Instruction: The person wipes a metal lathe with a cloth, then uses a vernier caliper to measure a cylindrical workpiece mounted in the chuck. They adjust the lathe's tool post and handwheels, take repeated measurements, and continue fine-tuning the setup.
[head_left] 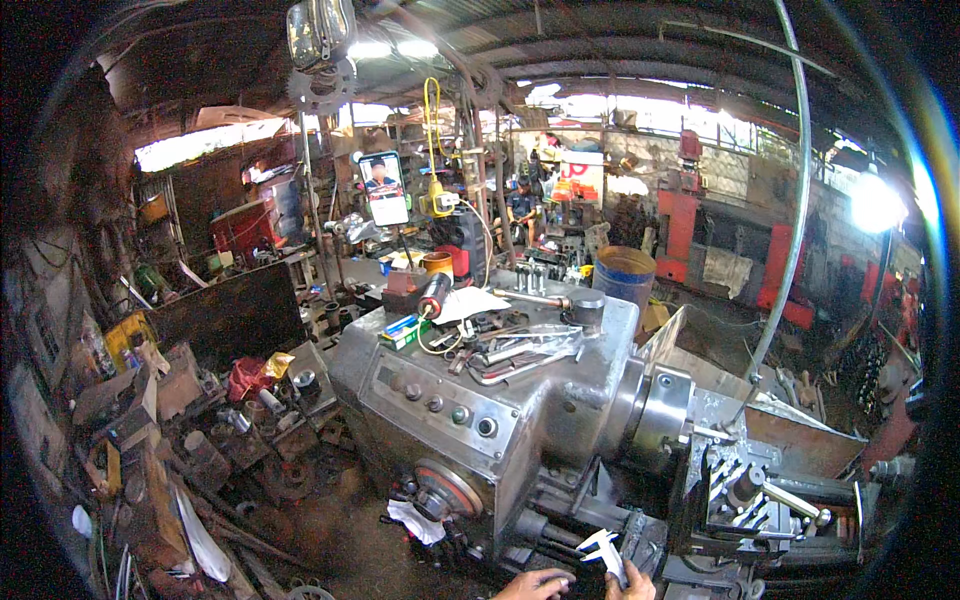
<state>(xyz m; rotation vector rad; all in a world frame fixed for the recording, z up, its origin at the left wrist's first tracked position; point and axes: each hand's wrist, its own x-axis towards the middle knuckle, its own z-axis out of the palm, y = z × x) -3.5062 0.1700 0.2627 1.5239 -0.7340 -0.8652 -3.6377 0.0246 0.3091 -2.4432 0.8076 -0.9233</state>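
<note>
My right hand (632, 584) comes in at the lower edge, its fingers closed round a silver caliper (603, 550) whose jaws point up and left. To its left is my left hand (537, 585), partly cut off by the lower edge. Its fingers are loosely bent toward the caliper, and I see nothing in them. Ahead of both hands stands a large grey lathe (560, 440). Its shiny chuck (662, 405) is at the right of the headstock, and the tool post (745, 487) with its lever sits beyond my right hand, among metal chips.
Hex keys and wrenches (525, 362) lie on the headstock beside a dark bottle (434, 296). A phone (384, 188) is propped up behind. At left is scrap metal (208, 455); a rusty drum (623, 275) stands behind. A metal pole (795, 200) rises at right. Someone (521, 210) is far back.
</note>
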